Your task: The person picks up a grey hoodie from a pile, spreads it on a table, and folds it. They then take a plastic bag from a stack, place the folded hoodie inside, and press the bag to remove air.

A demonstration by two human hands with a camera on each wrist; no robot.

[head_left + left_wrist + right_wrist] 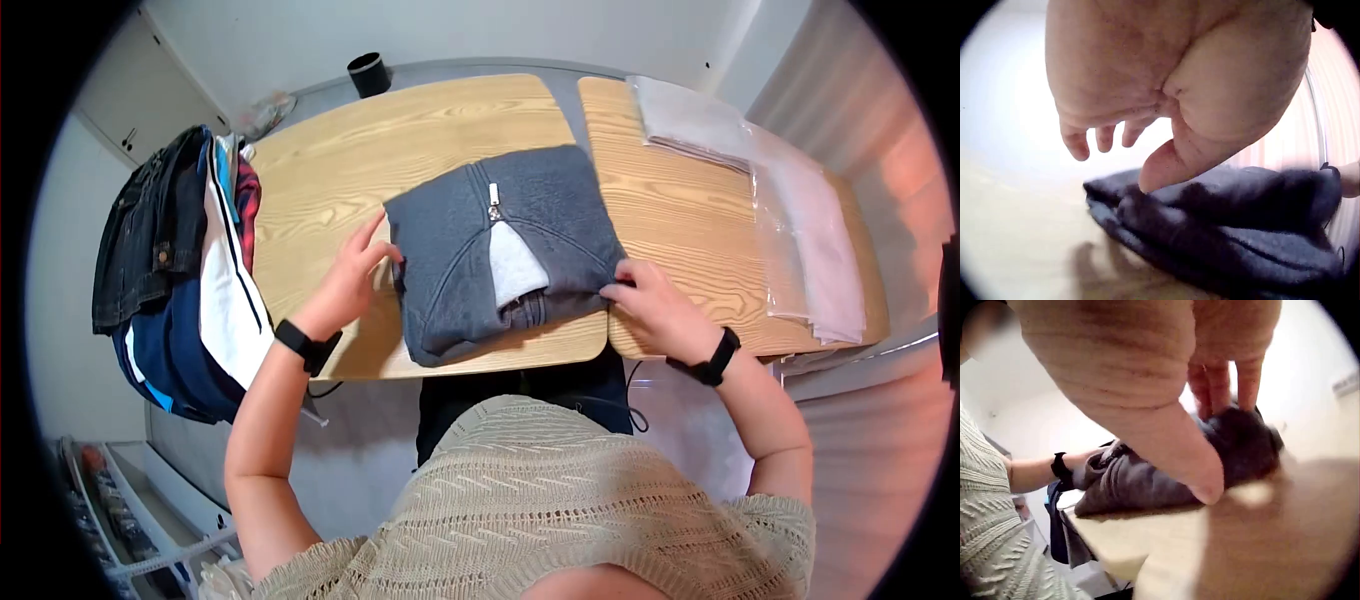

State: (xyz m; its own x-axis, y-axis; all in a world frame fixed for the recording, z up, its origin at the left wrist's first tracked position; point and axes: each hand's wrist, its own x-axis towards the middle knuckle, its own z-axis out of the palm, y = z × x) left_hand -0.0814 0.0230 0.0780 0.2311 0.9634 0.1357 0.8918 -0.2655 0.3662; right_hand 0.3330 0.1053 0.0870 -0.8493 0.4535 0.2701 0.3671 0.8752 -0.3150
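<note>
A grey garment (440, 250) with a zip pull and a white patch at its middle lies folded on the wooden table. At its left edge is the left hand (345, 285), fingers spread and relaxed; in the left wrist view this hand (1172, 75) hangs above the garment (1241, 231), thumb near the cloth. The right hand (660, 308) is at the garment's lower right corner. In the right wrist view, the fingertips of the right hand (1147, 381) touch the dark cloth (1147, 487), with the thumb along its near side.
Several clothes (185, 290) hang at the table's left edge. Clear plastic packets with pale cloth (820, 240) lie on the right table (690, 220). A narrow gap separates the two tables. A black bin (369, 75) stands behind; shelving (150, 510) is at lower left.
</note>
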